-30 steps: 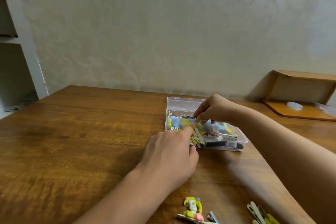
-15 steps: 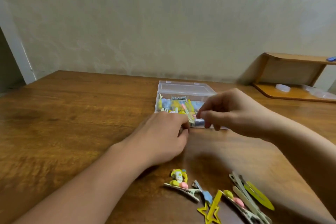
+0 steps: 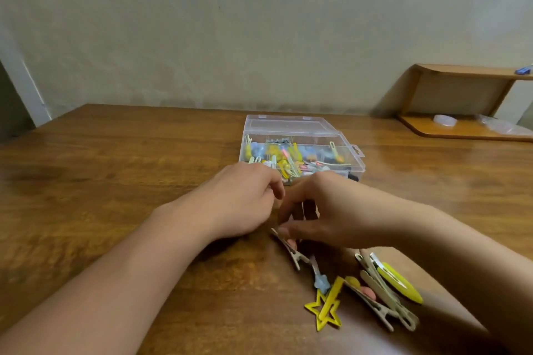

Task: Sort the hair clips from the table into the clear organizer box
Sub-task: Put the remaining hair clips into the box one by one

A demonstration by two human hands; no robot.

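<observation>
Clips [image 3: 372,294] lie heaped near the table's [image 3: 101,181] front edge, a yellow star clip [image 3: 324,310] among them. The right hand [image 3: 331,210] pinches the top of a pale clip [image 3: 290,246] resting on the wood. The left hand [image 3: 242,204] sits beside it, fingers curled; whether it holds anything I cannot tell. Toward the back edge sits the clear organizer box [image 3: 300,150], lid open, holding sorted clips.

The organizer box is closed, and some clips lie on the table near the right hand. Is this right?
Not quite. The head view shows the box open: its lid is folded back flat on the table and the compartments with clips are uncovered. The rest holds: some clips lie on the table near the right hand.
</observation>
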